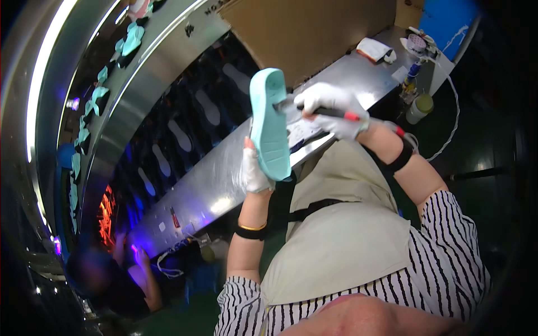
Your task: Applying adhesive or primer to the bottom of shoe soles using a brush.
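A mint-green shoe sole [270, 126] stands lengthwise in front of me, its hollow inner face partly turned to the right. My left hand [256, 172], in a white glove with bare fingertips, grips its lower left side; most of the fingers are behind the sole. My right hand [335, 106], gloved in white and slightly blurred, is closed around a brush with a black and red handle [336, 113]. The brush's greyish tip is at the sole's upper right edge, too blurred to make out clearly.
Below the sole runs a metal bench [207, 182]. Beyond it, grey sole-shaped pieces [208, 107] lie on a dark conveyor. A cardboard box [302, 33], a folded cloth [374, 50] and a lidded jar [420, 108] are farther right. A co-worker [120, 274] works at far left.
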A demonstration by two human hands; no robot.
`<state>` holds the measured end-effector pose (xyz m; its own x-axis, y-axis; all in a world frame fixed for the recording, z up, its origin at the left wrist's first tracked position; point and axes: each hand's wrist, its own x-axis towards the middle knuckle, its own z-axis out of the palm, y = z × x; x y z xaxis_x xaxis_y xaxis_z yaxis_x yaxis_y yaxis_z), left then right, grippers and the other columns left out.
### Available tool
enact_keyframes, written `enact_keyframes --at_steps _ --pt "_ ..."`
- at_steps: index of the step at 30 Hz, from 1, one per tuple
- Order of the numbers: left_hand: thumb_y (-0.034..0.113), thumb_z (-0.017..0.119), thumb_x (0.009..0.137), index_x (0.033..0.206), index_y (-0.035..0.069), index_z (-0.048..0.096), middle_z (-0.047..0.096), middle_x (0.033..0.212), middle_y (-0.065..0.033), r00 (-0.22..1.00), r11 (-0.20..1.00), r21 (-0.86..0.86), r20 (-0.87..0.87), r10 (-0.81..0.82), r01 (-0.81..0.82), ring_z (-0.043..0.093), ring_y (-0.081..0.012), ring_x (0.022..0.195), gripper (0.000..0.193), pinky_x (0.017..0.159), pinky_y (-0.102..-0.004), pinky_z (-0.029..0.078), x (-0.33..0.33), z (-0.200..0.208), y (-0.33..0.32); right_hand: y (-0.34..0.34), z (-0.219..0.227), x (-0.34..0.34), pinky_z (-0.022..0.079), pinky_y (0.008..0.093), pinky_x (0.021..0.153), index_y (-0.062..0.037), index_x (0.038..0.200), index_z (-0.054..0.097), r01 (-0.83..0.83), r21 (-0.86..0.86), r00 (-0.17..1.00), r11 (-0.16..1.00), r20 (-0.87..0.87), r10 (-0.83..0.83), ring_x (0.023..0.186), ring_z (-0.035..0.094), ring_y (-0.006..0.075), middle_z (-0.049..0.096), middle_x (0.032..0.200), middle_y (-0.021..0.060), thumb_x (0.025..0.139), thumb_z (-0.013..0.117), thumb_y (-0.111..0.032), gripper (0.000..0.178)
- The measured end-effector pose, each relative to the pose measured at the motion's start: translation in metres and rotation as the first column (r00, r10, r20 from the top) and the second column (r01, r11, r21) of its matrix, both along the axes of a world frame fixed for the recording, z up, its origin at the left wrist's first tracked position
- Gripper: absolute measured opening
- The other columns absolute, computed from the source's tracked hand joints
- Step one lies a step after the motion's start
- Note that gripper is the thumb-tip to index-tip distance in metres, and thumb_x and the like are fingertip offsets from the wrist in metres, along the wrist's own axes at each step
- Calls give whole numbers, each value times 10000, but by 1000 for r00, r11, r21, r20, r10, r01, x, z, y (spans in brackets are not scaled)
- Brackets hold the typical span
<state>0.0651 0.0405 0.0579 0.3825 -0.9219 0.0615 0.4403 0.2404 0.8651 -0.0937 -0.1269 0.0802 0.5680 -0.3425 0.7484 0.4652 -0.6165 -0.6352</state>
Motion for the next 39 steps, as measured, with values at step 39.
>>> enact_keyframes --at_steps 39 --pt "198 470 877 1025 14 497 508 958 -129 440 902 -259 804 400 -347 491 -235 909 237 880 -398 415 252 224 -162 14 -37 -68 479 271 801 -92 899 676 121 523 993 844 -80 -92 897 621 152 660 921 36 735 719 -19 185"
